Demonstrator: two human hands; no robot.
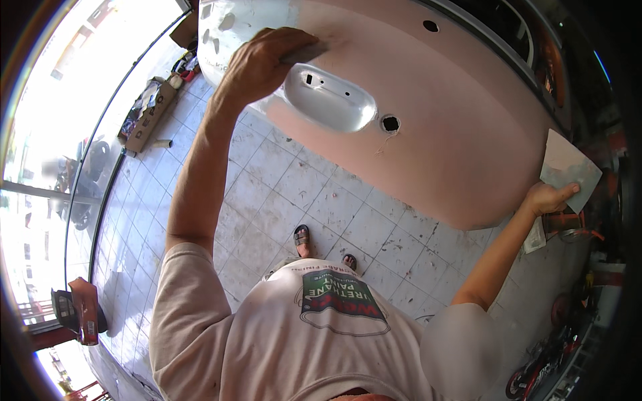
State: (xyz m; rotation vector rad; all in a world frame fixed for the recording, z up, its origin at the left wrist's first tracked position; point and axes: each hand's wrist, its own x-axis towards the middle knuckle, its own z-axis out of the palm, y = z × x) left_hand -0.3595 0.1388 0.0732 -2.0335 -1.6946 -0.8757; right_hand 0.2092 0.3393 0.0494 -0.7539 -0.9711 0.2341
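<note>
At the car panel's far left, the left hand grips a flat tool, the right hand a smeared plate.

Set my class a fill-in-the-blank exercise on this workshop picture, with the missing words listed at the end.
1. The pale flat board is held in the person's ____ hand.
2. The left hand holds a flat grey tool at a curved panel whose coating is mostly ____.
3. On the tiled floor, the person stands in open-toed ____.

Missing words: right; pink; sandals.
</note>
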